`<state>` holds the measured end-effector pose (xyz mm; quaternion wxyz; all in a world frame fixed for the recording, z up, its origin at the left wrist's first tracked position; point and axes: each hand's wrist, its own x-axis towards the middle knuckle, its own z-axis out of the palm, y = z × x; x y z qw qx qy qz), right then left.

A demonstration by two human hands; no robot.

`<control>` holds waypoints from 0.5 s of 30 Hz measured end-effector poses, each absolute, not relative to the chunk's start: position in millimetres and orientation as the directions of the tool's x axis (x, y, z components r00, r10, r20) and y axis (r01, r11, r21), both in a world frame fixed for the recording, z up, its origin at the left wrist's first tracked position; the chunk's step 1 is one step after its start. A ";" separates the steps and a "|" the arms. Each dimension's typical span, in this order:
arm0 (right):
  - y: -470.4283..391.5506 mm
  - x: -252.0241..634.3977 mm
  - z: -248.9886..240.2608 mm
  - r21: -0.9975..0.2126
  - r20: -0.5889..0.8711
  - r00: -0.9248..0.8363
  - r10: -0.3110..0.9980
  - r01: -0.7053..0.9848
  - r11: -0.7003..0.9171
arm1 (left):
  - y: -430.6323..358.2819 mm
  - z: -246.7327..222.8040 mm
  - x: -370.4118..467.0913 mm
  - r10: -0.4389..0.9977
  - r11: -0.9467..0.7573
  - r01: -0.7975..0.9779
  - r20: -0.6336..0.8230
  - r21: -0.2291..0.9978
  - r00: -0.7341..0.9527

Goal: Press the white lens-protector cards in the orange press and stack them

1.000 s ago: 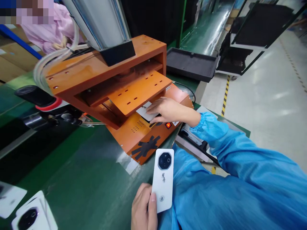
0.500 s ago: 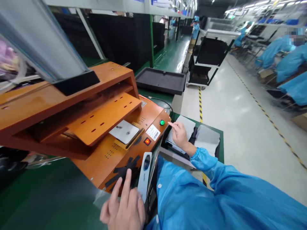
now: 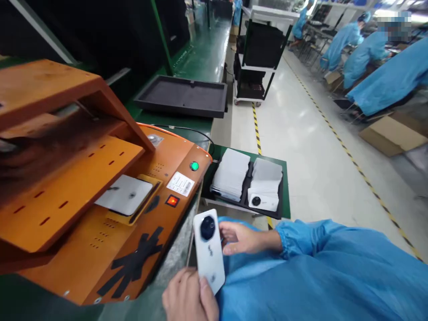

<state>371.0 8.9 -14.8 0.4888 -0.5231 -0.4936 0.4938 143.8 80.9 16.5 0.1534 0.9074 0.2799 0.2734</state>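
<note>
A white phone-like panel (image 3: 209, 249) with a round black camera ring is held upright by its lower end in my left hand (image 3: 190, 294). My right hand (image 3: 242, 237) is beside the panel's upper right edge, fingers curved and apart, holding nothing. To the left stands an orange machine (image 3: 180, 156) with a green button (image 3: 194, 166) and a lit red switch (image 3: 172, 201). Beneath its raised orange plate lies another light panel (image 3: 129, 194) on a yellow fixture.
Right of the machine, a black tray holds two stacks of white panels (image 3: 232, 174) (image 3: 265, 178) on a green side table (image 3: 286, 187). A dark shallow tray (image 3: 183, 96) sits on the bench behind. A cart (image 3: 262, 49), a carton (image 3: 394, 133) and people in blue gowns are farther off.
My right hand has come away from near the green button to beside the held panel. The panel has turned its back more toward the camera. The view has shifted right.
</note>
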 end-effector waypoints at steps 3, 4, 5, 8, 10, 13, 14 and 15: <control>-18.8 377.3 -24.0 -0.889 -0.223 0.326 0.919 0.320 -0.329 | 68.6 7.8 165.2 0.505 -0.818 0.333 0.308 0.469 0.806; -26.3 395.1 -25.8 -0.782 -0.248 0.426 0.870 0.442 -0.439 | 68.0 5.7 167.1 0.491 -0.819 0.327 0.279 0.472 0.825; -34.7 418.1 -27.0 -0.665 -0.265 0.499 0.825 0.525 -0.531 | 68.8 3.7 166.3 0.479 -0.818 0.322 0.254 0.476 0.840; -66.1 490.0 -30.6 -0.464 -0.322 0.569 0.757 0.602 -0.650 | 72.6 -1.7 154.5 0.427 -0.813 0.275 0.205 0.513 0.881; -86.6 517.7 -36.1 -0.336 -0.383 0.571 0.726 0.647 -0.685 | 71.8 -5.4 147.4 0.404 -0.804 0.243 0.197 0.543 0.893; -103.6 521.9 -49.8 -0.157 -0.454 0.577 0.679 0.698 -0.699 | 65.3 -10.5 145.5 0.408 -0.769 0.241 0.164 0.592 0.898; -105.1 518.3 -54.9 -0.106 -0.463 0.584 0.666 0.710 -0.696 | 63.2 -11.9 146.3 0.413 -0.755 0.244 0.153 0.608 0.898; -105.1 514.6 -59.7 -0.057 -0.468 0.594 0.654 0.719 -0.693 | 61.6 -13.0 147.1 0.419 -0.742 0.246 0.145 0.624 0.896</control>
